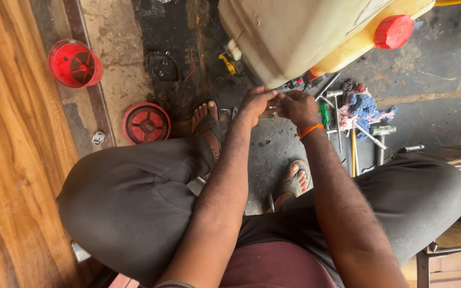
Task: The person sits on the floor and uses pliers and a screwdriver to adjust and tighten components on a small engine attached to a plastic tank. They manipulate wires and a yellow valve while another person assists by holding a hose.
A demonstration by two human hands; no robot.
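Head view, looking straight down past the knees. Both hands meet just under the cream plastic tank (294, 37), over the dark oily floor (273, 144). Left hand (256, 101) and right hand (297, 108) are each pinched narrow on one small pale part (282, 92), thin, held between the fingertips. Its long axis looks roughly left-right across the frame, right end pointing toward the tool pile. Too small and too covered by fingers to name it or see its ends properly.

Right wrist has an orange band (310, 129). Tank carries a red screw cap (394, 31) at upper right; tank top and its yellow part are cut off by the frame edge.

Floor clutter: red cup-shaped filter (74, 63) upper left, red round disc (146, 123) just beside the left sandalled foot (207, 125). Right of the hands: green-handled screwdriver (324, 113), a blue-pink rag (363, 108), several loose metal tools, hard to separate.

Room: hands sit tight against the tank's lower edge above, tools close on the right, knees boxing in both sides. Open floor only directly below the hands, between the feet. Wooden board (12, 160) runs down the left edge, well apart.
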